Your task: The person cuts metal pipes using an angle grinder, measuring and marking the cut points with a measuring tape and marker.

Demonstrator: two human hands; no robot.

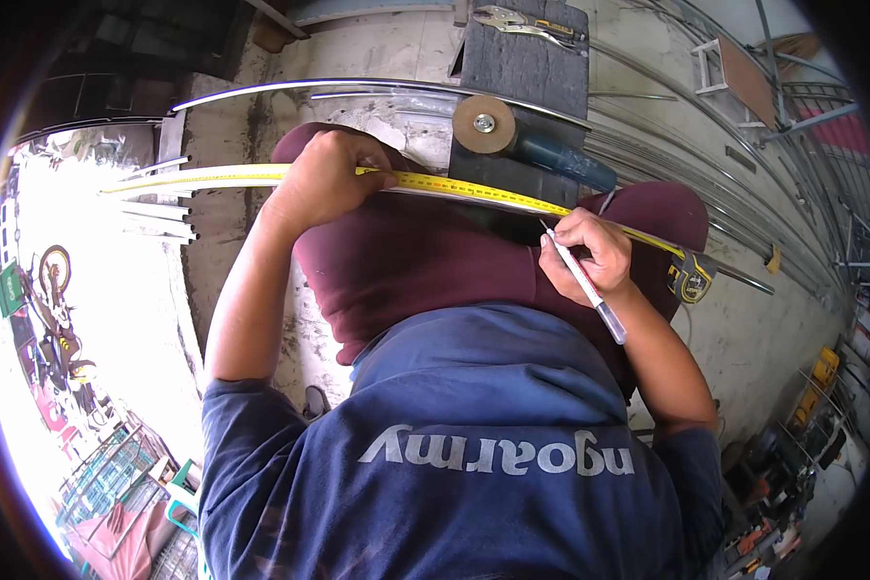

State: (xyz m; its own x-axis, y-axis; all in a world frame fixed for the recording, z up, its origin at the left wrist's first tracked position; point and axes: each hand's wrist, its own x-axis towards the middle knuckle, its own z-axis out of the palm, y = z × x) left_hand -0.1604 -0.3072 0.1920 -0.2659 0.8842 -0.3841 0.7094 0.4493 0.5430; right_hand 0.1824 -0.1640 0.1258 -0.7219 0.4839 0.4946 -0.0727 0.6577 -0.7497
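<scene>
The left hand (331,179) is closing around the tape (469,188) over the left thigh, its thumb and forefinger pinching the blade against a thin bar (739,276). The tape is stretching along this bar, across both thighs, its yellow blade running out past the left hand and its case (690,277) sitting beyond the right hand, by the right thigh. The right hand (594,253) is gripping a pen (582,280) like a pencil, the tip pointing at the tape's near edge; whether it is touching cannot be told, nor whether those fingers are pressing the blade.

Beyond the tape, a dark board (522,72) is carrying a grinder (565,159), whose disc (483,124) is facing the board's left edge while its body is reaching past the right edge. Pliers (527,24) are lying near the far right corner. A long rod (358,81) is crossing the board between grinder and pliers.
</scene>
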